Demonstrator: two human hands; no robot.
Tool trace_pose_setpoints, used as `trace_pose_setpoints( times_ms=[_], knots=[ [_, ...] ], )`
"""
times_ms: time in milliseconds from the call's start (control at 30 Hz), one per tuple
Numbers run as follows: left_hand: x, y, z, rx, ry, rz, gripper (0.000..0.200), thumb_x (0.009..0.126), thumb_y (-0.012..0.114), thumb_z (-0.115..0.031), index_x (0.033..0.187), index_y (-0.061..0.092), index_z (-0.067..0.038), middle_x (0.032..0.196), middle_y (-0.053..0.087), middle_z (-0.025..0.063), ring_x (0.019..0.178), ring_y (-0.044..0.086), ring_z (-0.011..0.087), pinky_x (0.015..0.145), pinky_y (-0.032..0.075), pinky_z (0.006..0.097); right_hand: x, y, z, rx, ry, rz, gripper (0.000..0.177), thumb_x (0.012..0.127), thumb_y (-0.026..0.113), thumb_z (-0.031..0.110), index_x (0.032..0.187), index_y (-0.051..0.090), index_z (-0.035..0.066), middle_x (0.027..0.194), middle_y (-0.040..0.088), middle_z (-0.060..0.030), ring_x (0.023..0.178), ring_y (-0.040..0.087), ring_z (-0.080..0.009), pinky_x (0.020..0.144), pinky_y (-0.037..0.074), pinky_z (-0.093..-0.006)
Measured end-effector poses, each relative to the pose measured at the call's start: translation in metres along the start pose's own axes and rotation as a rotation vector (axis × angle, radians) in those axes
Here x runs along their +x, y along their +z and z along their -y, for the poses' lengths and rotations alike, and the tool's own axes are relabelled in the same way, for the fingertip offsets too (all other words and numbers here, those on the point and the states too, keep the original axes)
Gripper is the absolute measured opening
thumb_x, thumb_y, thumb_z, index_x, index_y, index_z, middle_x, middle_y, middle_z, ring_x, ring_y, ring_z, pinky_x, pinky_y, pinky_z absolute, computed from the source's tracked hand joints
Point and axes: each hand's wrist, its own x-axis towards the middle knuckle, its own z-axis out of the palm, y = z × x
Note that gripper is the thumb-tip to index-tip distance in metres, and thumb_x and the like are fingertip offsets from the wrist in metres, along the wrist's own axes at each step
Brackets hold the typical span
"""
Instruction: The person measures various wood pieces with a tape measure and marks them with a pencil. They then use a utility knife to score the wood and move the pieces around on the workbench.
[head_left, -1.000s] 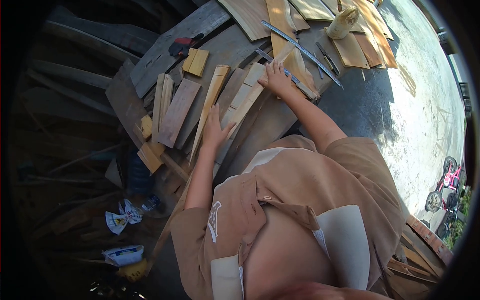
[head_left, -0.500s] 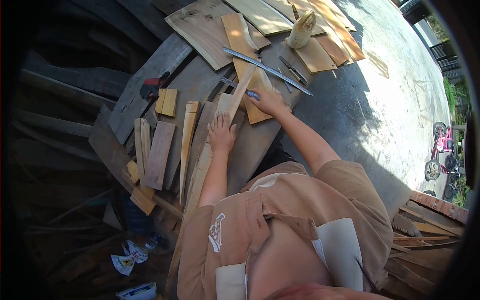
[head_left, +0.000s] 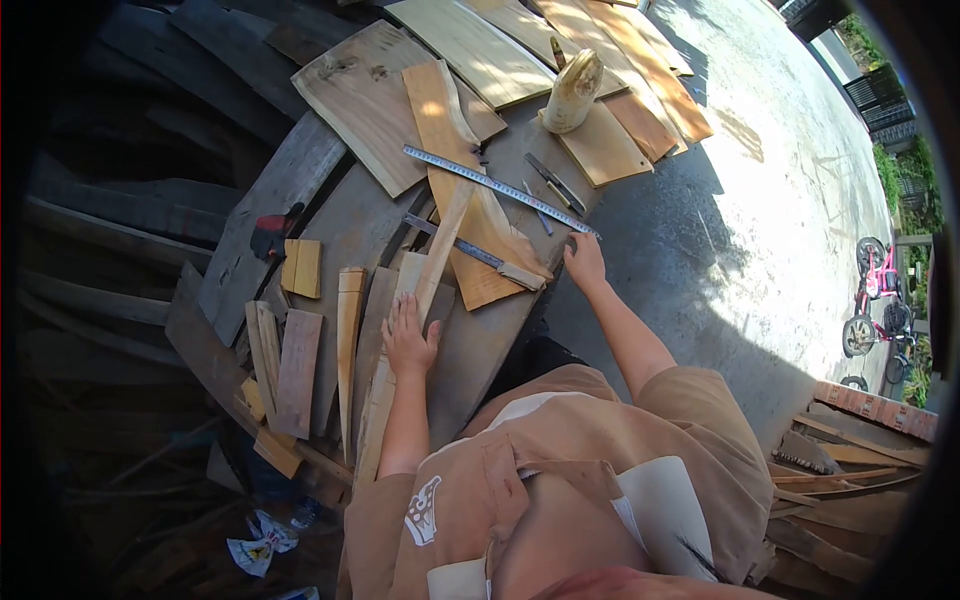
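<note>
My left hand [head_left: 408, 338] lies with fingers extended on a long, narrow wooden strip [head_left: 440, 245], pressing on it from above. Farther right, my right hand [head_left: 584, 262] is at the table edge, fingers partly bent, its fingertips right at the near end of a steel ruler [head_left: 500, 188]. That ruler slants across a wavy-edged board [head_left: 432, 105]. A try square [head_left: 460, 243] with a metal blade rests across the strip and the board, its handle close to my right hand. Beyond the ruler lie a dark, slim tool [head_left: 553, 183] and a pencil-like stick [head_left: 540, 212].
Wide planks [head_left: 360, 105] cover the far side of the table [head_left: 480, 335]. A pale tapered wooden block [head_left: 574, 95] stands on them. Offcuts [head_left: 301, 365] and a red-black object [head_left: 272, 235] lie to the left. Concrete floor [head_left: 720, 260] and a pink bicycle [head_left: 875, 280] are right.
My right hand has let go of the try square's handle and moved right, to the ruler's end. My left hand stays on the strip. The whole view has shifted.
</note>
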Motion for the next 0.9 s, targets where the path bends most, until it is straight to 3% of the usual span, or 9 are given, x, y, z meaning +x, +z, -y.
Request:
trace_pose_setpoints(
  times_ms=[300, 400, 467, 567, 800, 900],
  knots=[
    [0.002, 0.003, -0.002, 0.053, -0.027, 0.008, 0.071, 0.076, 0.050, -0.049, 0.132, 0.029, -0.011, 0.136, 0.032, 0.0057, 0.127, 0.028, 0.0222, 0.100, 0.022, 0.0464, 0.092, -0.007, -0.006, -0.067, -0.044, -0.073, 0.026, 0.073, 0.060, 0.015, 0.096, 0.056, 0.005, 0.097, 0.051, -0.0139, 0.091, 0.052, -0.0305, 0.078, 0.044, -0.0373],
    [0.002, 0.004, -0.003, 0.081, -0.047, 0.020, 0.071, 0.076, 0.050, -0.049, 0.132, 0.029, -0.012, 0.136, 0.032, 0.0047, 0.127, 0.028, 0.0220, 0.100, 0.022, 0.0463, 0.104, -0.006, 0.004, -0.126, -0.149, -0.006, 0.026, 0.071, 0.062, 0.017, 0.094, 0.057, 0.007, 0.095, 0.051, -0.0094, 0.092, 0.052, -0.0261, 0.074, 0.046, -0.0367],
    [0.002, 0.004, -0.002, 0.097, -0.054, 0.020, 0.071, 0.076, 0.051, -0.049, 0.132, 0.029, -0.012, 0.136, 0.032, 0.0043, 0.127, 0.028, 0.0217, 0.100, 0.023, 0.0462, 0.104, 0.000, 0.012, -0.166, -0.372, 0.135, 0.027, 0.070, 0.065, 0.023, 0.092, 0.057, 0.008, 0.094, 0.051, -0.0075, 0.092, 0.052, -0.0240, 0.072, 0.047, -0.0359],
    [0.002, 0.005, -0.005, 0.121, -0.061, 0.014, 0.071, 0.076, 0.051, -0.050, 0.132, 0.029, -0.013, 0.136, 0.032, 0.0034, 0.127, 0.028, 0.0211, 0.100, 0.023, 0.0458, 0.103, 0.012, 0.024, -0.171, -0.432, 0.239, 0.028, 0.069, 0.065, 0.027, 0.088, 0.058, 0.009, 0.089, 0.053, -0.0062, 0.088, 0.054, -0.0234, 0.069, 0.047, -0.0362],
    [0.002, 0.005, -0.006, 0.142, -0.068, -0.007, 0.071, 0.075, 0.051, -0.049, 0.132, 0.029, -0.013, 0.136, 0.033, 0.0023, 0.126, 0.029, 0.0202, 0.100, 0.023, 0.0451, 0.111, 0.035, 0.033, -0.304, -0.320, 0.230, 0.028, 0.068, 0.066, 0.032, 0.081, 0.057, 0.010, 0.081, 0.056, -0.0069, 0.078, 0.057, -0.0249, 0.065, 0.045, -0.0356],
    [0.002, 0.004, -0.006, 0.150, -0.070, -0.012, 0.071, 0.075, 0.052, -0.049, 0.132, 0.030, -0.013, 0.136, 0.033, 0.0023, 0.126, 0.029, 0.0201, 0.100, 0.024, 0.0451, 0.117, 0.029, 0.035, -0.161, -0.284, 0.181, 0.030, 0.071, 0.064, 0.029, 0.090, 0.059, 0.006, 0.085, 0.057, -0.0096, 0.078, 0.057, -0.0282, 0.067, 0.045, -0.0385]
  ],
)
